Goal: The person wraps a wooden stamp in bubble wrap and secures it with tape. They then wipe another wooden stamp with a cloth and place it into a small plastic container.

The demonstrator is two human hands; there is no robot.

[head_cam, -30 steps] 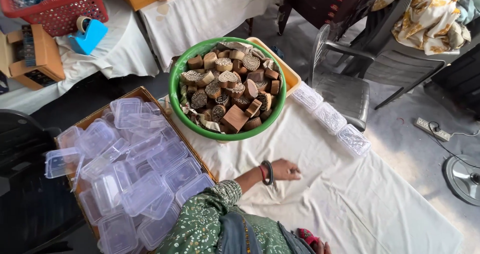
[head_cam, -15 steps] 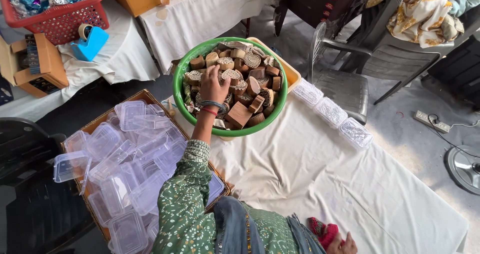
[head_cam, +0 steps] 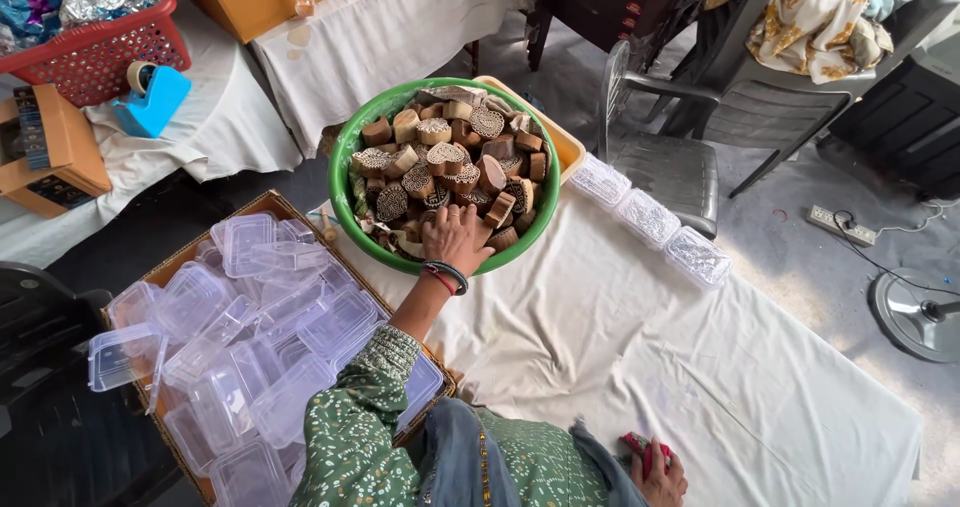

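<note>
The left hand reached into the near side of the green basin, fingers spread and curled down over the carved wooden blocks; whether it had closed on one could not be told, since its back hid whatever lay beneath. The basin was round and smooth-walled, likely plastic, and sat at the far edge of the surface, which was covered with a creased white cloth. The blocks were heaped loosely, brown and short, some round, some oval, some square, several turned up to show fine cut patterns on their faces. The right hand rested low at the near edge, loosely closed around something small and red, too little of it showing to name. To the left, a cardboard tray held a jumble of clear plastic boxes, thin-walled and rectangular, within easy reach of the left arm. Three filled clear boxes stood in a row at the cloth's far right edge, beside a grey chair. A red basket and a blue tape dispenser sat on another cloth-covered table beyond.
</note>
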